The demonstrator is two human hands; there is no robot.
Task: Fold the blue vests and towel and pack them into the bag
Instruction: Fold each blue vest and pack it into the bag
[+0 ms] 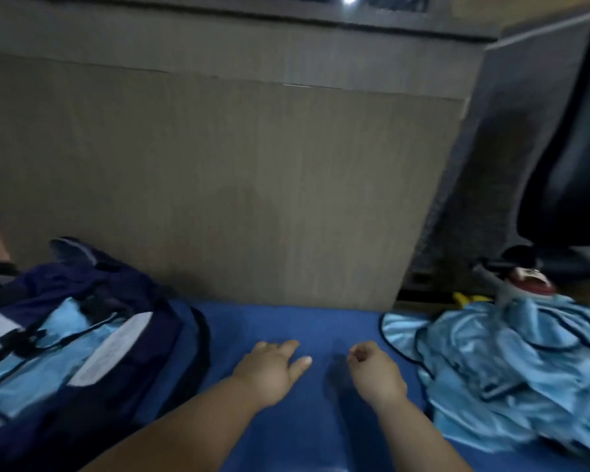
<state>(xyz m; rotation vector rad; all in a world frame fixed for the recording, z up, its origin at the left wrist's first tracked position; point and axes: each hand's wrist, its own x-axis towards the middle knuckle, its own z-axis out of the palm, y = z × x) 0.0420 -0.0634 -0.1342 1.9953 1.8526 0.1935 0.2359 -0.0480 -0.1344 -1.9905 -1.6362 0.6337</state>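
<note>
A person's two bare hands hover low over a blue cloth surface, forearms reaching in from the bottom edge. The left hand lies with its fingers straight and spread against the cloth, gripping nothing. The right hand, just beside it, has its fingers loosely curled toward the thumb, with nothing seen held in them. Left of the left fingers, close to them, stands the bag, navy with pale blue and white panels and dark straps across its front. Right of the right fingers lies a crumpled heap of shiny light-blue vests with dark piping, unfolded, its nearest edge close to the right wrist. Whether the blue cloth under the fingers is the towel cannot be told. Beyond the fingertips rises a plain wooden panel. Past the vests, further right, a soft toy is blurred, under a dark hanging shape.
</note>
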